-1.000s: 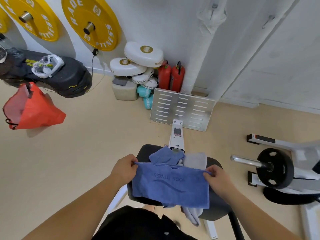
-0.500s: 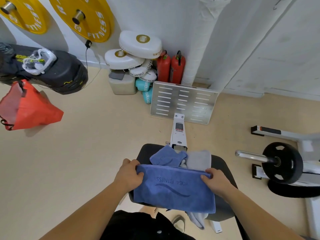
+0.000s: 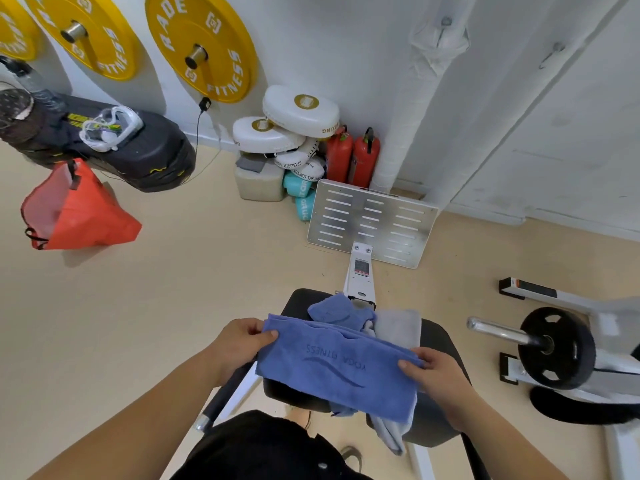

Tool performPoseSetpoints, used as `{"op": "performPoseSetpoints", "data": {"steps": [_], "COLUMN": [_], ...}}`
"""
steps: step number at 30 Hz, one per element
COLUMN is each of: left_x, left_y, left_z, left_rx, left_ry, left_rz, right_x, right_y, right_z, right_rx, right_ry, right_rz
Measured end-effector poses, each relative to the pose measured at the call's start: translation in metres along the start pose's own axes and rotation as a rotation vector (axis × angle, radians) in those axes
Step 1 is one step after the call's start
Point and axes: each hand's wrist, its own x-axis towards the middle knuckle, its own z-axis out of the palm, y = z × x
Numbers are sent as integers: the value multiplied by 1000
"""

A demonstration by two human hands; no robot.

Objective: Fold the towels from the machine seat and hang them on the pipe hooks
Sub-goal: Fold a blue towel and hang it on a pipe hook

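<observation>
Below, black seat (image 3: 296,304) bears towels (image 3: 332,311) on beige floor (image 3: 156,306).

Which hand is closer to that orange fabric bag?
Left. The left hand, pinching one end of the blue towel, sits toward the orange fabric bag; the right hand grips the towel's other end, farther away.

Reaching forward and down with both bare forearms, wrists angled in toward each other. Pinching the blue towel (image 3: 332,375) at its upper left corner with the left hand (image 3: 239,342), thumb on top and fingers curled beneath. Gripping the upper right corner with the right hand (image 3: 438,375) likewise, thumb over the edge, lower in view than the left.
</observation>
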Motion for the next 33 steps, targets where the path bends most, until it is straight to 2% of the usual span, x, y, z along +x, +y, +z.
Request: {"op": "performPoseSetpoints", "data": {"steps": [2, 5, 9, 12, 15, 19, 20, 22, 23, 25, 27, 33], "left_x": [-3, -8, -9, -4, -4, -15, -18, -17, -15, -9, -3, 17], "left_y": [-1, 1, -3, -5, 1, 17, 21, 24, 25, 25, 26, 23], "left_z": [-8, -18, -30, -34, -28, 2, 14, 39, 52, 74, 95, 135], "left_rx": [-13, 99, 221, 296, 298, 204, 198, 300, 388, 506, 543, 609], "left_ry": [50, 190, 339, 368, 385, 312, 269, 221, 215, 206, 168, 84], "left_rz": [2, 96, 171, 129, 133, 155, 153, 186, 217, 284, 314, 272], "right_x": [-3, 1, 19, 32, 36, 23, 20, 14, 14, 6, 5, -3], "right_y": [-7, -26, -41, -47, -38, -49, -49, -45, -42, -33, -28, -27], "right_z": [6, 23, 64, 91, 105, 112, 108, 101, 97, 84, 82, 76], "right_rx": [28, 93, -41, -142, -92, -73, 18, -2, -96, -31, 95, 269], "right_ry": [-7, 4, 15, 58, 142, 285, 299, 123, 74, 6, -30, -80], "right_rz": [-22, -65, -53, -60, -103, -136, -61, -53, -51, -34, 0, 86]}}
